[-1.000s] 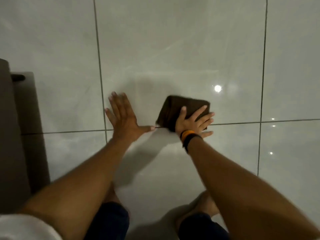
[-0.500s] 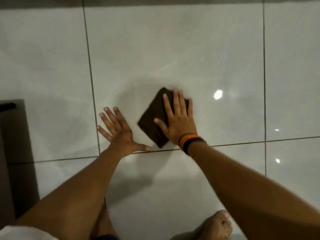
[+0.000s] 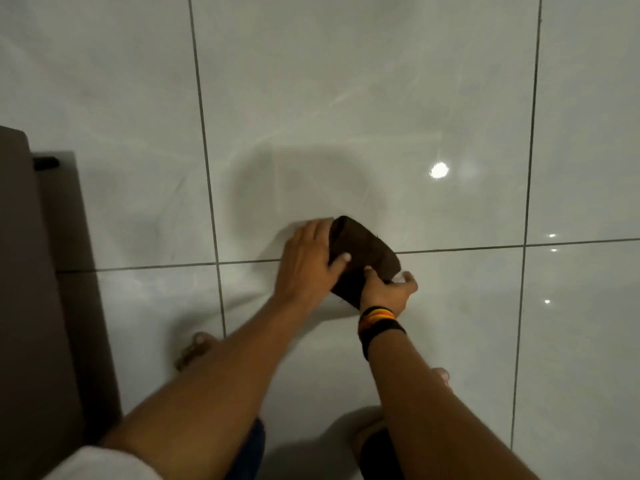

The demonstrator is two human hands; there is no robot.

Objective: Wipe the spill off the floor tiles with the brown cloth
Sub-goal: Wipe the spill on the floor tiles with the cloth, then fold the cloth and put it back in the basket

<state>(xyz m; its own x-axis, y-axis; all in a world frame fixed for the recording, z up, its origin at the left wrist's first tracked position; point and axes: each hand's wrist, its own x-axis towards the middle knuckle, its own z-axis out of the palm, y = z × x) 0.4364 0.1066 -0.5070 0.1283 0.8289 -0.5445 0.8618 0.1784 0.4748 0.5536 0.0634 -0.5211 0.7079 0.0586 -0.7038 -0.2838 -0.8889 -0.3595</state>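
Glossy pale-grey floor tiles (image 3: 346,98) are carrying a folded brown cloth (image 3: 363,252); left hand (image 3: 308,263) and right hand (image 3: 389,291) are both gripping it; no readable writing.

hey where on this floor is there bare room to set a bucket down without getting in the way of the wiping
Free: the tiles right of the vertical grout line, and the far tiles beyond the damp smear. Crowded: the grout crossing where both the left hand and right hand grip the cloth, the brown furniture on the left, and the feet nearest you.
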